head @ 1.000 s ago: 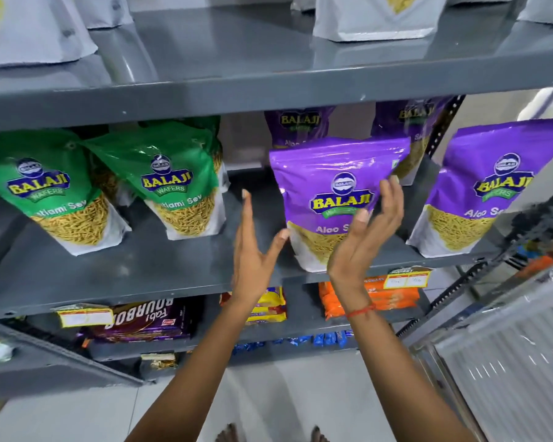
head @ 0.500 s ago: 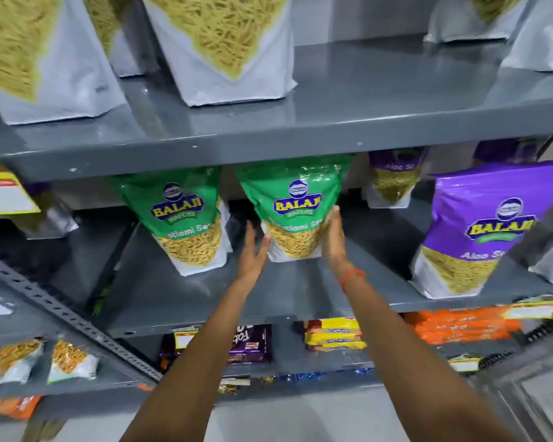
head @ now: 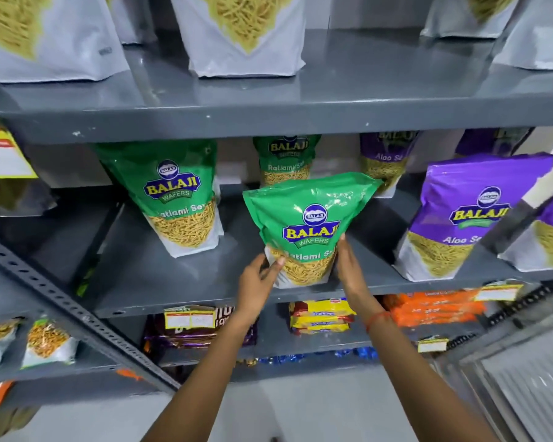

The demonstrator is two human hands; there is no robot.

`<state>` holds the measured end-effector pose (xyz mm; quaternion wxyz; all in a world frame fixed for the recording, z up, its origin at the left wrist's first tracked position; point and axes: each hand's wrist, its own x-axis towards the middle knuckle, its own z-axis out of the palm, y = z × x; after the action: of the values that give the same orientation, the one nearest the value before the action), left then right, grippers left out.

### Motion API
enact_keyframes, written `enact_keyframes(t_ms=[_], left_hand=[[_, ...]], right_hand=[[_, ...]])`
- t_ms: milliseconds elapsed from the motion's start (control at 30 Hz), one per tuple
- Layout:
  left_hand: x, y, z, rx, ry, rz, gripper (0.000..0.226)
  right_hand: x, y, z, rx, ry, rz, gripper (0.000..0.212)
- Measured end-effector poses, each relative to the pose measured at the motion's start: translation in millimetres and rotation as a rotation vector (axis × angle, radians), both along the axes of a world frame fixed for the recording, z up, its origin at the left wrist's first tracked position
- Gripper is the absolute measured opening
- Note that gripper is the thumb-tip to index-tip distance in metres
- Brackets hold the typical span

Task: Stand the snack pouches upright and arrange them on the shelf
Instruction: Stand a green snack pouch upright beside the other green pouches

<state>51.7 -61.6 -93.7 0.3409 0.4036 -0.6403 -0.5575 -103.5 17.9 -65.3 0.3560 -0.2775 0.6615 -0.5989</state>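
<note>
Spanning the frame from left to right, the middle shelf (head: 173, 282) is the largest element and carries the task's stock. An upper shelf (head: 268, 106) crosses the top of the frame; its white pouches (head: 246, 36) are cut off above, so their labels cannot be read.

On the middle shelf, a green pouch at centre left (head: 176, 199) stands upright. A purple pouch at right (head: 460, 218) also stands, leaning slightly. Smaller pouches stand at the back: a rear green pouch (head: 284, 161) and a rear purple pouch (head: 383, 161), both partly hidden by the upper shelf edge.

At frame centre, the held green pouch (head: 304, 231) sits near the front edge of the middle shelf. Whether its base rests on the shelf or is just clear of it cannot be determined. The left hand (head: 257, 282) grips the lower left corner, fingers wrapped partly behind the pouch and thumb on its face. The right hand (head: 348, 269) is closed on the lower right edge.

Judged progress: most visible pouches are upright; the held pouch is not yet released. At the far right edge a further purple pouch (head: 543, 240) is partly masked by a grey and white band crossing the frame.
</note>
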Motion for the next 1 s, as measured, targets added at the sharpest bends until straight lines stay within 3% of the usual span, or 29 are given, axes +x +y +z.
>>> enact_keyframes(t_ms=[100, 233, 300, 400, 500, 633, 800, 1000], left_hand=[[4, 3, 8, -0.028, 0.022, 0.028, 0.022], [13, -2, 32, -0.232, 0.061, 0.250, 0.017], [17, -5, 37, -0.288, 0.021, 0.242, 0.014], [23, -11, 40, -0.290, -0.009, 0.178, 0.017], [28, -14, 42, -0.173, 0.036, 0.019, 0.014], [25, -4, 8, -0.047, -0.120, -0.259, 0.049], [15, 3, -1, -0.024, -0.135, -0.188, 0.049], [13, 4, 2, -0.002, -0.160, -0.194, 0.052]], right_hand=[[-3, 4, 5, -0.068, 0.014, -0.045, 0.034], [-13, 0, 12, -0.332, 0.126, -0.137, 0.013], [-19, -5, 17, -0.371, 0.113, -0.133, 0.009], [-24, -11, 15, -0.365, -0.007, -0.124, 0.014], [-23, -9, 15, -0.333, -0.094, -0.106, 0.013], [-8, 2, 5, -0.170, -0.193, 0.048, 0.044], [5, 6, -15, -0.088, -0.149, 0.079, 0.044], [2, 6, -17, -0.078, -0.253, 0.066, 0.053]])
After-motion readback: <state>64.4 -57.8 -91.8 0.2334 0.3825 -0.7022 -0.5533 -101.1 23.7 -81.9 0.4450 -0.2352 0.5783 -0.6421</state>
